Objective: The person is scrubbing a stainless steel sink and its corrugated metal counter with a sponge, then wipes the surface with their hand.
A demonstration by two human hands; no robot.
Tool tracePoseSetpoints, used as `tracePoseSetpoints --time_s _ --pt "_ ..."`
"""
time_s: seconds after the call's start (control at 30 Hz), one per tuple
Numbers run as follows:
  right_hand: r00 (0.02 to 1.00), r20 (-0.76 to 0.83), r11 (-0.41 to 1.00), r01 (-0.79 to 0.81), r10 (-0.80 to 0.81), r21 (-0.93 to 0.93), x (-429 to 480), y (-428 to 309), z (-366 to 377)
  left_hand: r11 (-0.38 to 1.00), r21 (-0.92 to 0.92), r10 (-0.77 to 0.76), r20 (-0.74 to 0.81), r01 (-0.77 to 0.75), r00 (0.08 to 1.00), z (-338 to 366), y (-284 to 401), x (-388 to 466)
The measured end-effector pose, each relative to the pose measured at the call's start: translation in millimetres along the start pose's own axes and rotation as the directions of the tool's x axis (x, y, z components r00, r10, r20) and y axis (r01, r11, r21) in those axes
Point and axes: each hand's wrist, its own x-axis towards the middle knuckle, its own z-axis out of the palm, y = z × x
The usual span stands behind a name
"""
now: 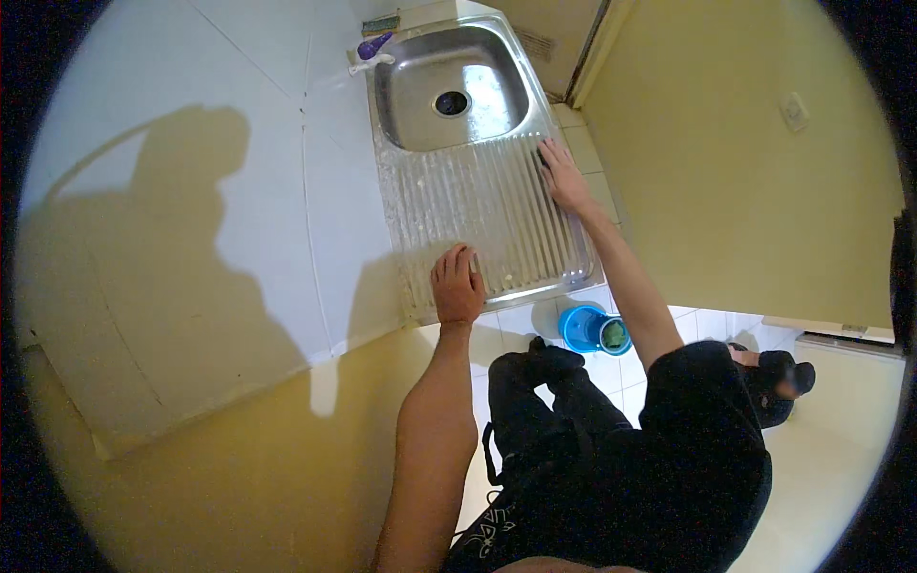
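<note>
My left hand [458,284] rests palm down on the near left part of the ribbed steel drainboard [476,208], thumb a little apart from the fingers. Farther up, my right hand [565,177] lies on the drainboard's right side, fingers spread near the rim; a small dark patch under the fingertips cannot be made out. I see nothing held in either hand. Beyond the drainboard is the steel sink basin [408,107] with a dark round drain [452,104]. At its left rim are a white tap [371,64] with a purple part [374,46] and a sponge [381,26].
A blue bucket [573,326] holding a smaller blue container with something green stands on the white tiled floor [494,333]. A white wall [344,165] borders the sink on the left; a yellowish panel [716,179] stands at right. Dark, unclear items [777,383] lie beyond my right sleeve.
</note>
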Motion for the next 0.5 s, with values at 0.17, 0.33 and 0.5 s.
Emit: tracePoseSetpoints --time_s 0.17,0.33,0.5 --pt "0.998 0.033 0.999 -0.051 0.051 0.012 -116.6 -57.6 -20.6 0.999 -0.037 -0.015 -0.023 0.014 1.0 -6.2 -4.9 -3.3" --pt "0.99 0.003 0.989 -0.144 0.144 0.037 -204.5 -98.1 -42.5 0.999 -0.037 -0.022 0.01 0.022 1.0 -8.3 1.1 -1.6" --pt "0.982 -0.089 0.985 -0.17 0.169 0.001 -201.4 -98.5 -24.6 0.999 -0.017 -0.027 0.025 0.028 0.999 -10.4 1.5 -4.1"
